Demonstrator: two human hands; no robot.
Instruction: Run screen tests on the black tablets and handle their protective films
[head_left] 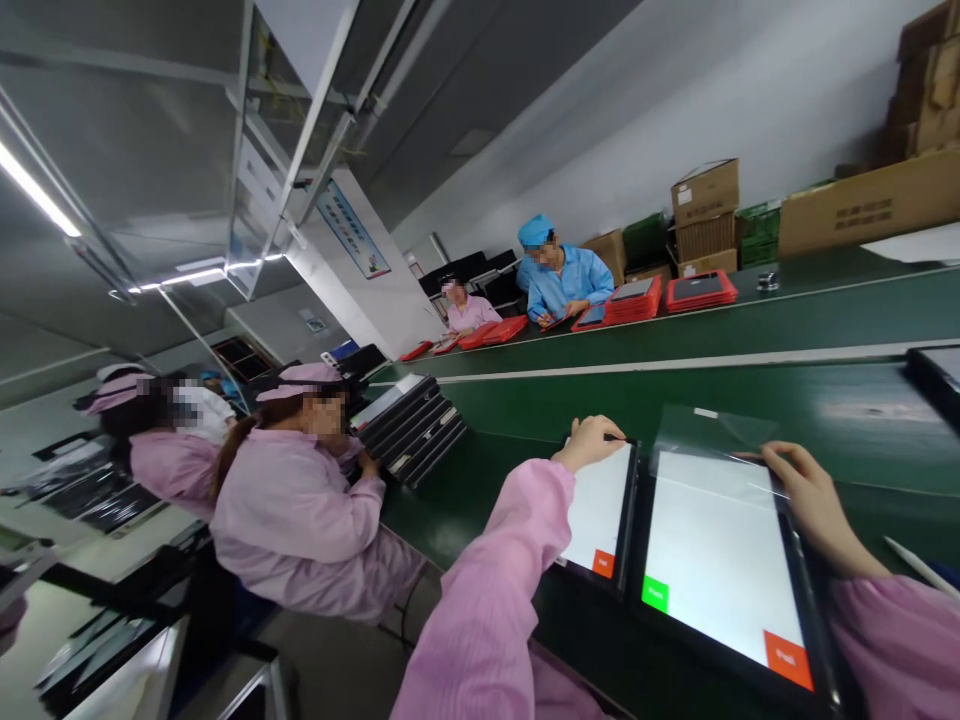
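Two tablets with lit white screens lie side by side on the green bench in front of me. My left hand (592, 445) is closed at the top edge of the left tablet (598, 505), which shows a red box at its bottom corner. The right tablet (716, 555) has a green box and a red box low on its screen. Over its top end lies a sheet of clear film (712, 432), partly past the frame. My right hand (806, 495) pinches the film's right edge between thumb and fingers.
A white stylus (919, 565) lies right of my right hand; another dark device (946, 365) is beyond. A stack of black tablets (412, 430) stands by a co-worker in pink (300, 490). Red-cased tablets (634, 300) sit across the green bench (525, 400).
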